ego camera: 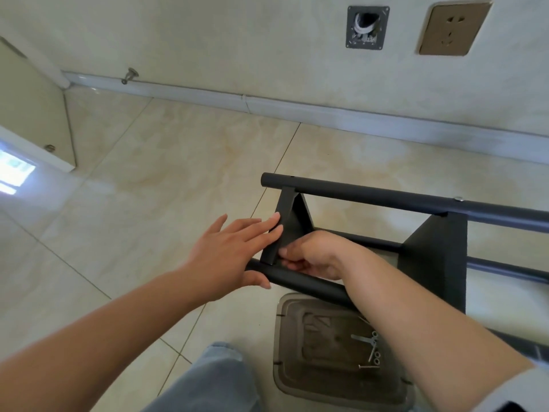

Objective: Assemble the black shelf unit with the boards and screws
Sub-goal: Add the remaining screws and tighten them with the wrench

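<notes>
On open floor tiles, left hand (pixel 228 251) presses end board (pixel 285 230)'s edge.

Your shelf frame (pixel 386 197) lies on its side on the floor (pixel 148 188), right of centre, its far tube running alongside the wall (pixel 237 40) and its near tube just ahead of your knee (pixel 214 379). Your left hand (pixel 228 251) rests against the left face of the end board (pixel 285 224) between those tubes, with your right hand (pixel 315 254) just right of it. Nearer you, a tray (pixel 285 367) on the floor holds the screws (pixel 371 349).
</notes>
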